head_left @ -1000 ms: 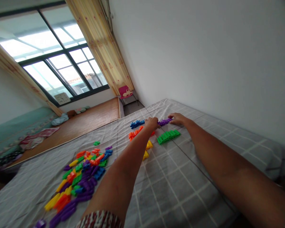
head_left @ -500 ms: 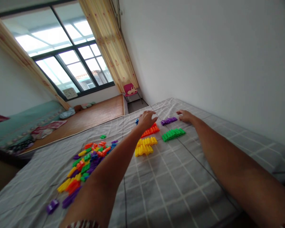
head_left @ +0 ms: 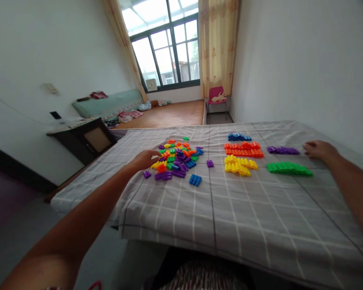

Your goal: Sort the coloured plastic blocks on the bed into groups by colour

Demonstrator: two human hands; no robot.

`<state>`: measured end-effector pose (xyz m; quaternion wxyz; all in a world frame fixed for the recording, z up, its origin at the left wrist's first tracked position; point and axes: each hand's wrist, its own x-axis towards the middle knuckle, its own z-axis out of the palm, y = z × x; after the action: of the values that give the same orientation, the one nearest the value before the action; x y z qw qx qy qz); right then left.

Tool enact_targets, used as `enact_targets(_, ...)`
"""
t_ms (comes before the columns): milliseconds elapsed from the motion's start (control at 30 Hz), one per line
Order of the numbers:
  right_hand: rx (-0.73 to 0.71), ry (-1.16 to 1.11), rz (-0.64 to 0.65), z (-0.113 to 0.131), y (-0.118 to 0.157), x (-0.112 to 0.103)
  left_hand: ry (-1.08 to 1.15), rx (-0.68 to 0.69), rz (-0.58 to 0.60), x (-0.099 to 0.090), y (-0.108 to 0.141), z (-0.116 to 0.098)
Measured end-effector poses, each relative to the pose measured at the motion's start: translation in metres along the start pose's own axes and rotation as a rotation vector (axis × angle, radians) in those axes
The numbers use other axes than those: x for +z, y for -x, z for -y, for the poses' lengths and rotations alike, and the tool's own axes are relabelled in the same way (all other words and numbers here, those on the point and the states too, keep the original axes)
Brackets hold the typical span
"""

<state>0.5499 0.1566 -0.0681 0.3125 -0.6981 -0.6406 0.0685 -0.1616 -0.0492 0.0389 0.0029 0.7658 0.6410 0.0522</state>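
"So, starting at the left, what do you see around me?"

"At the far left, beyond your checked cloth (head_left: 175,209), stands a dark cabinet (head_left: 93,139). Nearer, your left hand (head_left: 145,160) is at the left side of the mixed pile (head_left: 179,161), palm down with its fingers reaching right, partly bent. You have the fingertips right by the pieces, but I cannot tell whether they grip one."

"And the pile itself?"

"It lies loose on the cloth, left of the middle, in purple, orange, green, yellow and blue. Just off its near right side you have a blue block (head_left: 195,180), and farther right a small purple block (head_left: 210,163)."

"What comes after that?"

"Past the pink chair (head_left: 217,95) in the background, your sorted blocks run from far to near: blue row (head_left: 239,137), orange rows (head_left: 244,150), yellow rows (head_left: 240,165). To their right, the purple row (head_left: 282,150) lies on the far side of the green row (head_left: 289,168)."

"My other hand?"

"Your right hand (head_left: 317,150) is just beside the right end of the purple row, apart from it. Its fingers are curled in; I cannot tell whether they hold anything."
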Motion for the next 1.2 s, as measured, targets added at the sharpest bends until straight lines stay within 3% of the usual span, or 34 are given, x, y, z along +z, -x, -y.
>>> enact_targets(100, -0.019, 0.11, -0.102, 0.074, 0.012, -0.005, 0.11, 0.1, 0.038, 0.012, 0.017, 0.0)
enact_targets(200, -0.246, -0.005, 0.063, 0.181, 0.049, 0.008, 0.182, 0.251, 0.015, 0.028, 0.013, -0.026)
enact_targets(333, -0.64, -0.074, 0.333, 0.305, 0.119, 0.05, 0.191, 0.436, 0.013, 0.045, -0.002, -0.064)
enact_targets(400, -0.798, -0.074, 0.472, 0.346, 0.147, 0.072, 0.18, 0.464, 0.022, 0.049, -0.008, -0.068)
enact_targets(500, -0.844, -0.007, 0.529, 0.387, 0.171, 0.1, 0.155, 0.423, 0.017, 0.049, -0.012, -0.053)
enact_targets(667, -0.814, 0.026, 0.537, 0.426, 0.177, 0.135, 0.129, 0.319, -0.018, 0.051, -0.004, -0.016)
enact_targets(867, -0.775, 0.033, 0.546, 0.437, 0.172, 0.154, 0.2, 0.354, -0.064, 0.058, 0.006, -0.007)
enact_targets(1067, -0.702, -0.129, 0.589, 0.42, 0.152, 0.134, 0.296, 0.198, -0.139, 0.052, -0.002, -0.013)
enact_targets(1133, -0.69, -0.095, 0.609, 0.414, 0.151, 0.122, 0.38, 0.164, -0.133, 0.05, -0.007, -0.022)
enact_targets(1200, -0.715, 0.043, 0.526, 0.407, 0.154, 0.11, 0.425, 0.157, -0.152, 0.051, -0.012, -0.033)
